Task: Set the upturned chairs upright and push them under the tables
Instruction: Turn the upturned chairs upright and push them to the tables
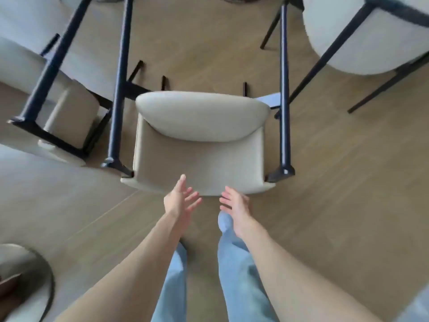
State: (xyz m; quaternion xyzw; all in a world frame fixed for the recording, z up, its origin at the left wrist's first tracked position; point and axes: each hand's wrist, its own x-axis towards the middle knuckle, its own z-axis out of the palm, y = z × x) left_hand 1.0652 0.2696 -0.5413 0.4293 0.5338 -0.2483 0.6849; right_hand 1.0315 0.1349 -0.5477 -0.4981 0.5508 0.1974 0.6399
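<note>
I am seeing the beige upholstered chair with dark blue legs (199, 145) lying upturned on the wooden floor (336, 182), just ahead of both hands. My left hand (180, 201) and right hand (235, 205) are hovering near its closest edge, fingers spread, holding nothing.

We see light wood-plank floor (336, 182) across most of the view. Pale blue trouser legs (234, 263) run down the lower centre, one toe in a pale blue sock (224, 223) just showing. Bottom left we have a round pale base with a dark rim (34, 270), cut off by the frame edge; something brown sits on it, too blurred to identify.
</note>
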